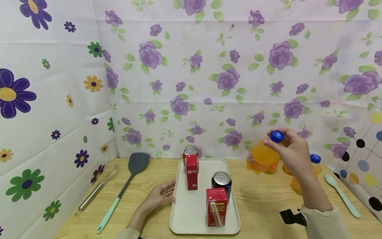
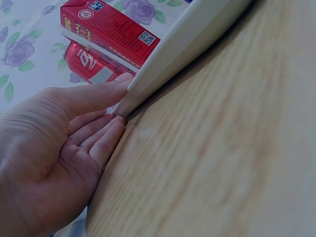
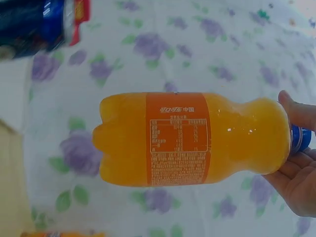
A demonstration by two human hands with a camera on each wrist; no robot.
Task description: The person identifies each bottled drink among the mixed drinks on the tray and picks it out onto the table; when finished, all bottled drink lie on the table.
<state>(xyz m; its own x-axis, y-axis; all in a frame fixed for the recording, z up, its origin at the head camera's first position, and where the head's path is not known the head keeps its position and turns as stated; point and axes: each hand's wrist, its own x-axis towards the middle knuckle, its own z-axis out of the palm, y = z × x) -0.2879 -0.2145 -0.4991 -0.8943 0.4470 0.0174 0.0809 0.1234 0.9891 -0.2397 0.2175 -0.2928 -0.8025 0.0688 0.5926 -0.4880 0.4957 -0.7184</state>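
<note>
My right hand [image 1: 290, 151] grips a bottle of orange soda [image 3: 177, 140] by the neck, just below its blue cap, and holds it tilted above the table right of the tray. My left hand [image 1: 159, 196] lies at the left side of the cream tray [image 1: 186, 219], thumb and fingertips touching its edge, as the left wrist view [image 2: 131, 98] also shows. On the tray stand a red can [image 1: 190, 151] behind a red drink carton [image 1: 192, 172]. Nearer are a dark can [image 1: 222, 181] and a second red carton [image 1: 216, 207] with a straw on its front.
More orange soda bottles [image 1: 315, 162] stand behind my right forearm, partly hidden. A pale green spoon-like utensil [image 1: 343, 196] lies at the far right. On the left lie a whisk [image 1: 99, 186] and a grey spatula [image 1: 131, 179]. Floral cloth [image 1: 209, 83] walls in the wooden table.
</note>
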